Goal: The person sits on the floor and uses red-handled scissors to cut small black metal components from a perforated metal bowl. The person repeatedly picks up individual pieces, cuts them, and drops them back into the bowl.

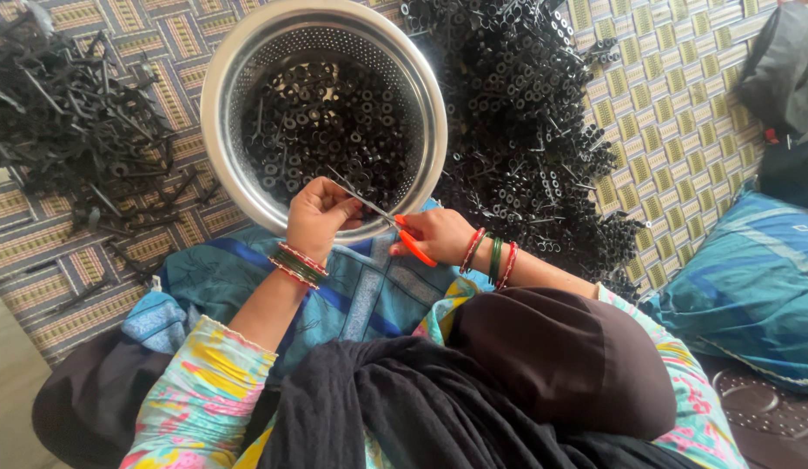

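Dark cloth (439, 399), soft and draped, fills the nearest part of the view, with floral sleeves of yellow, pink and turquoise on both arms. Just beyond it, a blue and turquoise cloth (369, 291) lies across the lap, below the rim of the steel colander.

Just under that rim the two hands work close together. The left hand (320, 217) is curled shut, fingertips pinched on a small dark piece that is too tiny to make out; red and green bangles ring its wrist. The right hand (439, 234) is clamped on a pair of scissors (395, 227) with glossy orange handles, its thin metal blades pointing towards the left hand and crossing the colander's lower edge. Red and green bangles sit on this wrist too.

The colander (321, 35) itself is a round, shiny steel bowl with a broad smooth rim and perforated walls. Inside it lies a heap of small black ring-like plastic pieces (326, 126), short and tubular.

To the right of the colander, touching its rim, spreads a much larger pile of the same black tubular bits (526, 122). To the colander's left sits a looser tangle of long, thin black sprue-like sticks (65, 122). Everything rests on a woven mat (673, 104) patterned in yellow, green and purple squares. Far right of the colander, a blue cushion (751, 287) and a dark bag (782, 69) lie at the mat's edge.
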